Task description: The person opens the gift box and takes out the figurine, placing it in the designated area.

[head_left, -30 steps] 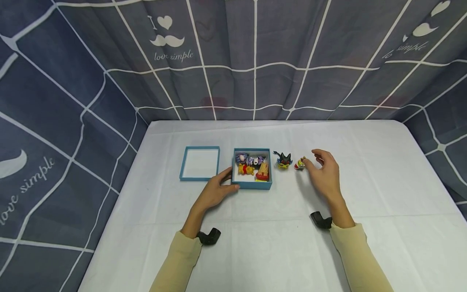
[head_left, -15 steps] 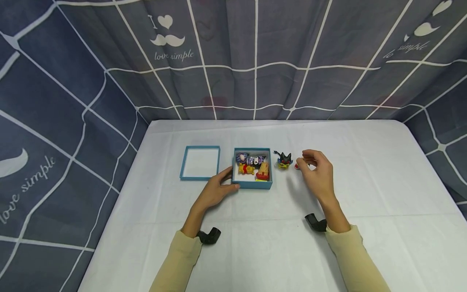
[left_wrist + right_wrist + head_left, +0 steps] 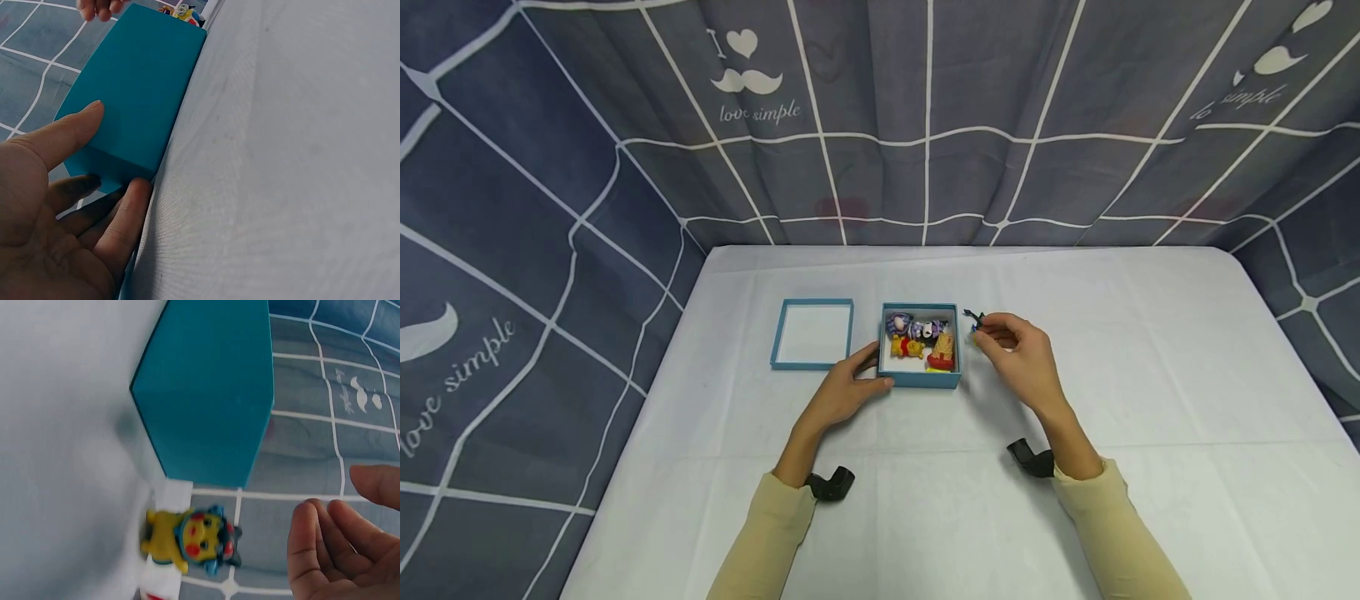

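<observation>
My left hand (image 3: 842, 392) holds the front left corner of a teal box (image 3: 919, 381), thumb on the front wall and fingers along the left side. Inside lie several small figurines, among them a yellow bear figurine (image 3: 907, 347) in red and a tan-and-red figurine (image 3: 941, 354). Just right of the box, my right hand (image 3: 1021, 357) hovers at a yellow figurine (image 3: 194, 539) with black ears and red cheeks. Its dark tail shows past the fingertips in the head view. In the right wrist view a gap parts thumb and fingers, with nothing between them.
A teal-rimmed box lid (image 3: 811, 367) lies inside up to the left of the box. Part of another red-and-white figurine (image 3: 152, 595) shows at the bottom of the right wrist view. A grey gridded curtain (image 3: 880, 100) hangs behind the white-covered table (image 3: 925, 517).
My right hand has moved left from the smaller figurine to the yellow one with black ears, now mostly covering it in the head view. My left hand has stayed at the box.
</observation>
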Motion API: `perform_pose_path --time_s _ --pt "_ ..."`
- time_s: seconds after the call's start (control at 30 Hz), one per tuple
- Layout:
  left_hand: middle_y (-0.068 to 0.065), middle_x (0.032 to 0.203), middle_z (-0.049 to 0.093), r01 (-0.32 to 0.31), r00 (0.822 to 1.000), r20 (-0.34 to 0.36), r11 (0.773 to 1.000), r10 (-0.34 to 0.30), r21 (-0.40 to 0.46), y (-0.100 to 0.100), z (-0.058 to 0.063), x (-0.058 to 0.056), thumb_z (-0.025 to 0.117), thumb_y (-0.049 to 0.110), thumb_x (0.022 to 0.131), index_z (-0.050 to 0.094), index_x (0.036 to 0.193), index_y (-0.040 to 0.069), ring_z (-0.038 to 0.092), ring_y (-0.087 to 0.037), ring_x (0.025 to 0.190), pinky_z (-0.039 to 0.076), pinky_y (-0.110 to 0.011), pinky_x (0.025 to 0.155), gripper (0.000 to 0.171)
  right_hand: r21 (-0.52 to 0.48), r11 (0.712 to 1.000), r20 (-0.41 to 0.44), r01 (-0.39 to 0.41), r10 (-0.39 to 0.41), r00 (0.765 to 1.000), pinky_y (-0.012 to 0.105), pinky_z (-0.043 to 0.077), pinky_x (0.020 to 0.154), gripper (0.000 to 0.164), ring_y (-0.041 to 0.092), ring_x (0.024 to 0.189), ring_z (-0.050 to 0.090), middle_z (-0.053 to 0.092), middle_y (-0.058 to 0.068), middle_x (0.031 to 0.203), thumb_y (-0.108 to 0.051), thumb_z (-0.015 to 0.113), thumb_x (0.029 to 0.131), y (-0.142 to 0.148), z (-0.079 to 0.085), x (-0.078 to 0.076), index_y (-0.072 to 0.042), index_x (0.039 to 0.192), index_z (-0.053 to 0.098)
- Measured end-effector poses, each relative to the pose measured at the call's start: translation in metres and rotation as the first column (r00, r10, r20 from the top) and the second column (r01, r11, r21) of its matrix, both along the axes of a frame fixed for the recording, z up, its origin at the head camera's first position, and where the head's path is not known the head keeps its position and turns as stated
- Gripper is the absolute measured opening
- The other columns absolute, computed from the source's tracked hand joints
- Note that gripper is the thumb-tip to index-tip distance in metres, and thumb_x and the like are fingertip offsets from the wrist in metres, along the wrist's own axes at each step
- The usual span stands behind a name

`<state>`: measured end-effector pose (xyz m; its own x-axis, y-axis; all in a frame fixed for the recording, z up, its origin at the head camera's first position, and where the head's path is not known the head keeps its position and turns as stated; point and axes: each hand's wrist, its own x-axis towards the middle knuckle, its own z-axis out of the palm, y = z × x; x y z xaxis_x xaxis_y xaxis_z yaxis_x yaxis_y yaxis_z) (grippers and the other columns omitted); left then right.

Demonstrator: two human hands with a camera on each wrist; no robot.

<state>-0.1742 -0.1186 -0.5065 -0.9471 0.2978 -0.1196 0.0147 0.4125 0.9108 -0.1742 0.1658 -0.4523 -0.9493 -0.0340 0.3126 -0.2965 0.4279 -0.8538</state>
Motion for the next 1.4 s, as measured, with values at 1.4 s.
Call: perform_pose_path --time_s 1.4 --pt "-0.013 0.141 0.054 0.011 1.0 0.0 0.999 -0.011 0.039 -0.001 0.0 -0.001 0.076 0.03 0.089 0.038 0.152 0.007 0.041 -0.027 0.136 0.033 -0.048 0.11 0.077 0.281 0.94 0.112 -0.195 0.17 0.979 0.036 0.049 0.056 0.051 0.012 0.056 0.055 0.062 0.005 0.074 -0.013 0.071 0.091 -0.057 0.0 -0.016 0.009 0.134 0.054"
